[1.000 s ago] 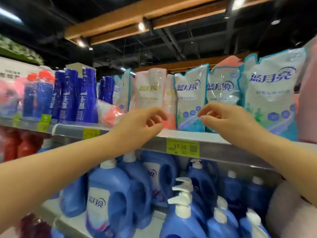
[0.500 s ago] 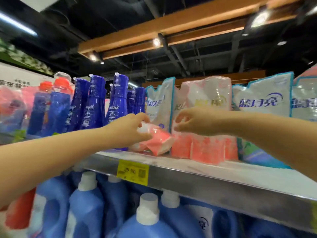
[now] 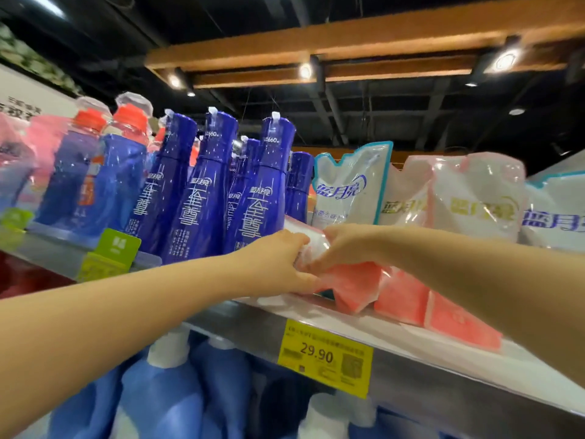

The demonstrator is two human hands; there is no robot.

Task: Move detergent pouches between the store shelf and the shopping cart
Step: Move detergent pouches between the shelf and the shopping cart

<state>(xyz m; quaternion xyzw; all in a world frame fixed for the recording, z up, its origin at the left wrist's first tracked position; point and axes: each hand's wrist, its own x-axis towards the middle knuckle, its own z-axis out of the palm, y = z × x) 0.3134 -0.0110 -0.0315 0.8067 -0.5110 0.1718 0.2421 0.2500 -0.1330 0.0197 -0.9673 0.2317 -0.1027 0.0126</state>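
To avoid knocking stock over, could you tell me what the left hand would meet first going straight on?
The left hand grips the lying pink-and-white pouch, so that comes first. Just beyond is the right hand on it, then probably the standing pink pouches; depth is unclear.

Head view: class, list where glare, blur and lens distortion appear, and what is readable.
Head view: the ceiling spotlights flare into halos; glare streaks the standing pink pouches; the orange-capped bottles at the left edge smear and lean, wide-angle distortion; the price tag reads 29.90 clearly; the lying pink pouch, gripped by left hand and right hand, looks slightly soft.
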